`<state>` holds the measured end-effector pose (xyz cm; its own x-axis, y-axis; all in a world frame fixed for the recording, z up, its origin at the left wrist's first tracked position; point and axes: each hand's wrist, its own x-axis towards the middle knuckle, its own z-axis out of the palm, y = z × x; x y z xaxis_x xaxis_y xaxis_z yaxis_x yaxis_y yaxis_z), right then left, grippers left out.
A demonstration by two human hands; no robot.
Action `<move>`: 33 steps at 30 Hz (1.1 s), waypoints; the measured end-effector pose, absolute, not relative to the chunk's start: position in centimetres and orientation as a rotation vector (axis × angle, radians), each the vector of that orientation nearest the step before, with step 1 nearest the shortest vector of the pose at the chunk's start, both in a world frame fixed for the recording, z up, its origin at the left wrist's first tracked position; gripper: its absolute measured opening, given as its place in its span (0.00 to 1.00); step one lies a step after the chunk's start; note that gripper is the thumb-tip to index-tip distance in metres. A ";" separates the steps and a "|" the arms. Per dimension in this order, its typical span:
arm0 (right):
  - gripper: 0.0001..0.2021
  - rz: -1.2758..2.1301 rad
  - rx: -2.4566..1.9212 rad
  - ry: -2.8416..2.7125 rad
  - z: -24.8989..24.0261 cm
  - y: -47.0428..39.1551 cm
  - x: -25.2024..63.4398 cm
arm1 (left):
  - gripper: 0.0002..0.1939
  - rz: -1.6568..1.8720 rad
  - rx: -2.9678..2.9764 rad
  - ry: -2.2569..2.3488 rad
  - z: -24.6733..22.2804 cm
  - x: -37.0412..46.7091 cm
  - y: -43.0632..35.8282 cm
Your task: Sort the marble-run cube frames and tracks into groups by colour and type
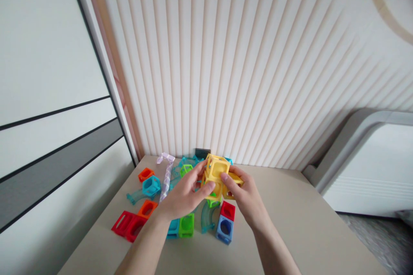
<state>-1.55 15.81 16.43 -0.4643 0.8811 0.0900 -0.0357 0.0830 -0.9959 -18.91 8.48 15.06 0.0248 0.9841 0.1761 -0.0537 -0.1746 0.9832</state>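
two bare hands meet above a pale beige, flat-topped surface (pixel 277 210), holding up a cluster of yellow hollow plastic cube blocks (pixel 218 169) near the wall of vertical cream ribs (pixel 193 73). the left hand (pixel 190 193) is clamped on the cluster's left side, its thumb across the front; the right hand (pixel 242 193) is clamped on its right side, its thumb pressed near the middle. the uppermost yellow cube shows a rounded recess in its front face; what is inside the cubes cannot be made out.

below the hands, a small red hollow plastic cube (pixel 228 210) touches a periwinkle-blue plastic block with a round opening (pixel 225 229). just left of them lies a curved, see-through teal plastic track (pixel 207 220), then a bright green plastic cube with a round opening (pixel 186 225), touching a sky-blue plastic block (pixel 173 228).

beyond the left forearm, a pair of red open-sided plastic blocks (pixel 123 223) sits against an orange plastic cube with a round opening (pixel 147 208). farther back are a turquoise hollow plastic cube (pixel 151 185) and a lilac-and-white patterned strip (pixel 167 176).
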 end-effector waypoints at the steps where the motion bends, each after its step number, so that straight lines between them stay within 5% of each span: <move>1: 0.27 1.490 -0.850 -1.587 16.4 15.8 -1.6 | 0.30 1.351 1.315 1.068 15.1 -18.8 8.5; 20: 0.22 1.359 -0.686 -1.760 15.8 15.0 -2.2 | 0.23 1.561 1.305 1.395 14.8 -16.6 9.0; 27: 0.33 1.568 -0.686 -1.490 15.4 14.7 -2.7 | 0.25 1.590 1.228 1.363 15.2 -17.0 9.2; 33: 0.30 1.570 -0.721 -1.482 15.0 14.6 -2.9 | 0.24 1.608 1.208 1.456 14.9 -17.1 9.3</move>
